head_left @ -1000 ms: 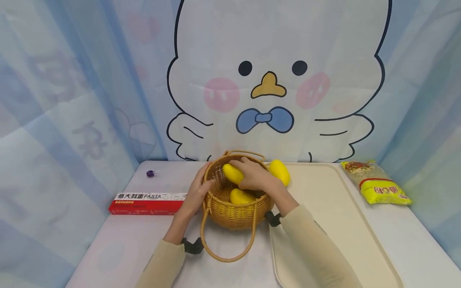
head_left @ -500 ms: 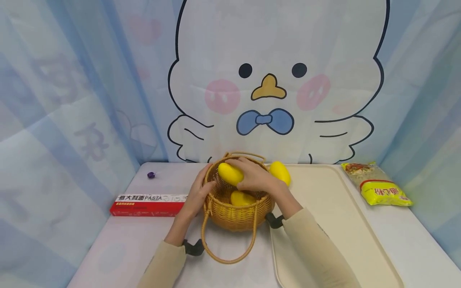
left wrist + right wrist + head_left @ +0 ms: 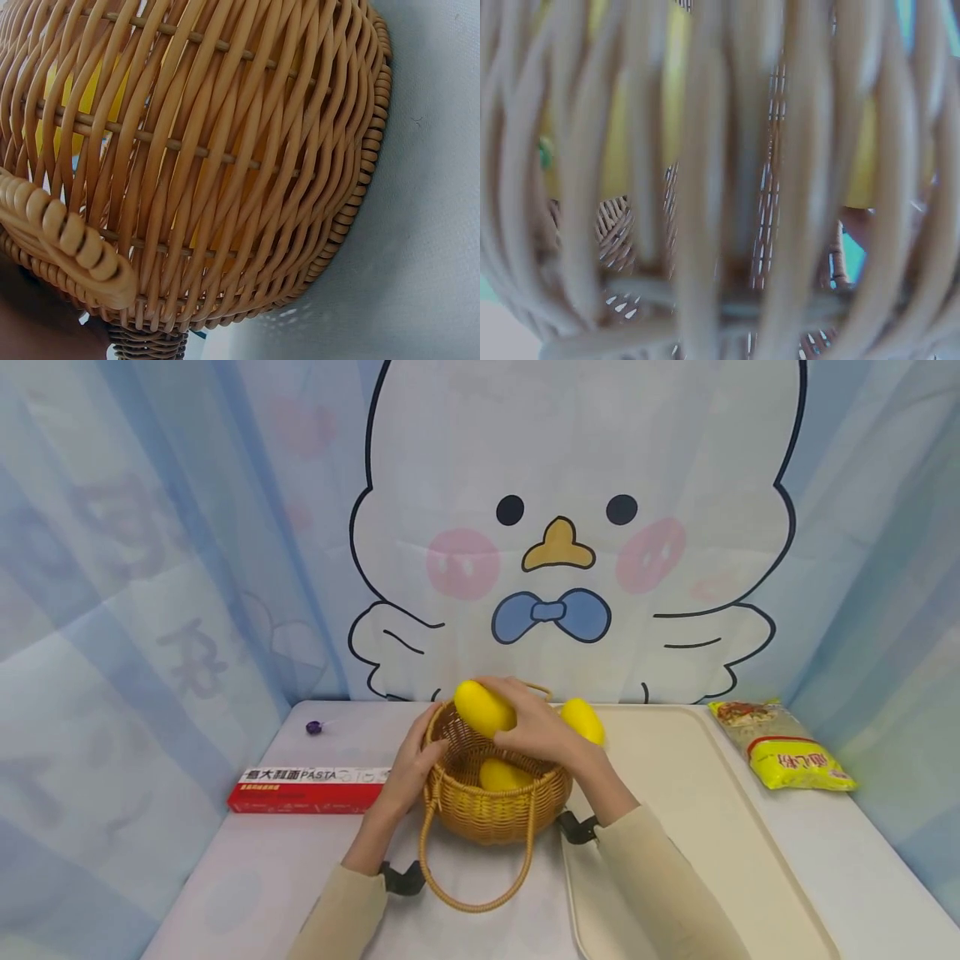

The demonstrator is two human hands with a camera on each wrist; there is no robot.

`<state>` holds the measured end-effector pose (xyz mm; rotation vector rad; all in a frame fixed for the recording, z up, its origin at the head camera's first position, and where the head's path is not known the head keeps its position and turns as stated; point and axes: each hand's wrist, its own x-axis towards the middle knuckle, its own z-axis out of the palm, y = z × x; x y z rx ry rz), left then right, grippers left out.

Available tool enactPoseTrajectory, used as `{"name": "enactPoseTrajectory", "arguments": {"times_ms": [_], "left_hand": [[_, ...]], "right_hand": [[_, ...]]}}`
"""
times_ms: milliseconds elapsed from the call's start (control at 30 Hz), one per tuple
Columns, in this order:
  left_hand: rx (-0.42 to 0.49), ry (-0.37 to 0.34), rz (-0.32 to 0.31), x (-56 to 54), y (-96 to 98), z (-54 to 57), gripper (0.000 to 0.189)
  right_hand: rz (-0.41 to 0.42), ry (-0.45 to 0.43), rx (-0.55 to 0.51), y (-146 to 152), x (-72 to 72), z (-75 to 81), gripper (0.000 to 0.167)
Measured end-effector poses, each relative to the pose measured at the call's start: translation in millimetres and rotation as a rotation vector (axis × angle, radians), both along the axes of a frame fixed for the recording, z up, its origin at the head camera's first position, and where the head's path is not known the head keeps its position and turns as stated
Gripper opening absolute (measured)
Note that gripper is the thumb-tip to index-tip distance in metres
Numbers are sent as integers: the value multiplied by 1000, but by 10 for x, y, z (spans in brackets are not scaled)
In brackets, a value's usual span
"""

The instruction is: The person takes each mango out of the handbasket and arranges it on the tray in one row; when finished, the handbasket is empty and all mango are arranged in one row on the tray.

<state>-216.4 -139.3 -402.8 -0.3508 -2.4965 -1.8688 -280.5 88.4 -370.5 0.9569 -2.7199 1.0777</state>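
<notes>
A woven wicker basket [image 3: 491,817] stands mid-table, its front handle [image 3: 474,907] folded down. My left hand [image 3: 408,768] grips its left rim, thumb over the edge. At the basket's mouth my right hand [image 3: 538,727] holds a yellow mango [image 3: 482,707], fingers over its far side and thumb below. Another yellow mango [image 3: 504,775] lies inside the basket, and a third mango [image 3: 582,720] sits just right of it at the tray's far corner. Basket weave [image 3: 225,150] fills most of the left wrist view. Through the blurred weave [image 3: 705,187], the right wrist view shows yellow.
A beige tray [image 3: 697,810] covers the table's right part, partly under my right sleeve. Beyond it lies a yellow-labelled noodle bag [image 3: 787,747]. Left of the basket are a red and white pasta box [image 3: 307,789] and a small purple wrapped candy [image 3: 313,727]. Curtains stand behind.
My right hand has lifted the mango from inside the basket up to rim height. The left hand stays on the rim.
</notes>
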Motion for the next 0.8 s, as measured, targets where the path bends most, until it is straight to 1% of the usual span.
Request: {"name": "enactPoseTrajectory", "arguments": {"times_ms": [167,400,500,633,800], "left_hand": [[4,2,7,7,6,0,64],[13,12,7,2,14,0,64],[14,13,7,2,15,-3,64],[23,15,7,-5,16,-15,64],[39,27,2,-32,16,-54,65]], "right_hand": [[-22,46,-61,44,52,9,85],[-27,76,-157,150,153,67,83],[-22,107,-197,203,184,91,82],[-36,146,-242,285,212,105,82],[-105,194,-334,415,189,74,83]]}}
